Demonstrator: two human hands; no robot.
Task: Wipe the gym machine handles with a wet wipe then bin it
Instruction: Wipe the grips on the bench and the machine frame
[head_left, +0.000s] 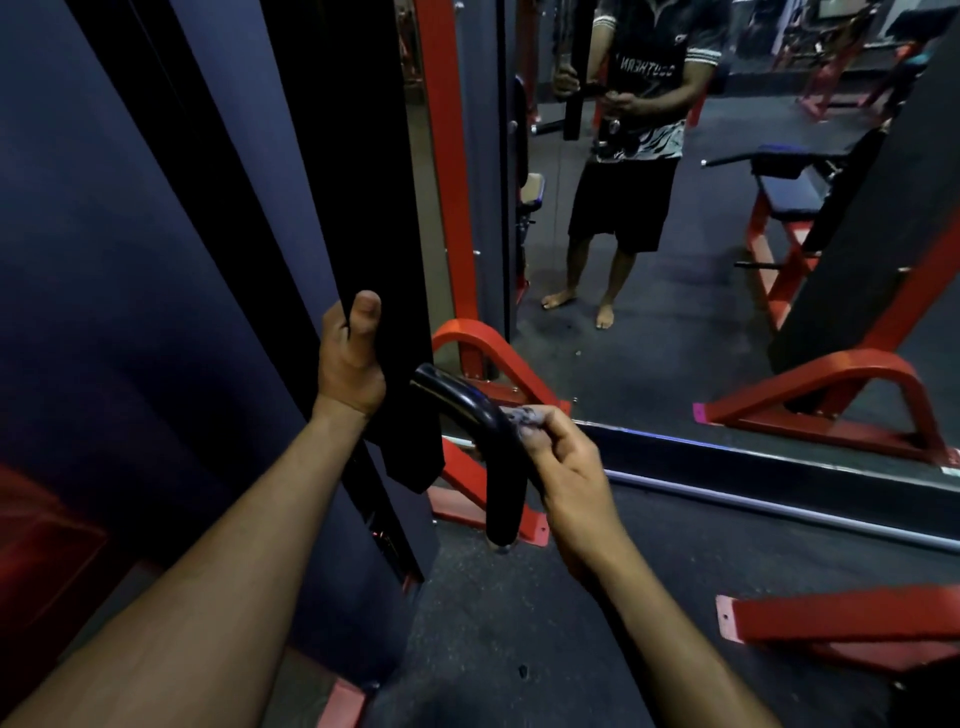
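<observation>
Wiping is under way: right hand (563, 467) pinches the wet wipe (522, 418) against the curved black handle (467, 415); left hand (350, 358) grips the machine upright (363, 208). Binning remains.

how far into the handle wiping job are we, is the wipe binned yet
Not binned. The right hand pinches the soiled wet wipe against the curved black handle, so wiping is under way. The left hand grips the edge of the machine's dark upright panel. How much of the handle is clean cannot be told. Left: finish wiping, then bin the wipe; no bin is in view.
</observation>
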